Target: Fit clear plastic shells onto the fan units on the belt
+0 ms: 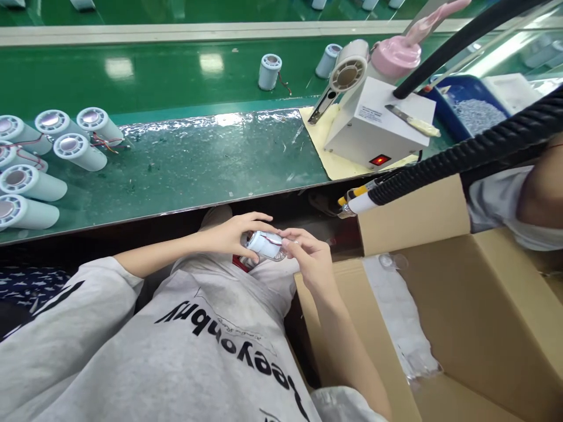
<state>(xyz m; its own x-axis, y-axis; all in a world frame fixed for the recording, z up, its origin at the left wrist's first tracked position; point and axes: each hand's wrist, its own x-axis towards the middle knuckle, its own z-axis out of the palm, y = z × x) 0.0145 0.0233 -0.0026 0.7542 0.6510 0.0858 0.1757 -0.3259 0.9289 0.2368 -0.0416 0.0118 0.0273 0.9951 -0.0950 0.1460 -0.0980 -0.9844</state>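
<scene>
A light-blue fan cylinder (265,244) with dark red wires along its side is held on its side above my lap. My left hand (232,233) grips its left end, thumb below and fingers above. At the right end, the fingertips of my right hand (310,252) pinch around the rim and the wires. Something clear and ring-like shows at that end, partly hidden by the fingers. More cylinders of this kind (79,152) stand on the green bench (197,170) at the left, some with red wires trailing.
Across the bench's right stands a white box-shaped device (380,126) with a lit red switch and a knife on top. A black corrugated hose (466,149) crosses the right side. Below is an open cardboard box (488,305) with clear plastic pieces. Another fan cylinder (269,72) stands on the green belt.
</scene>
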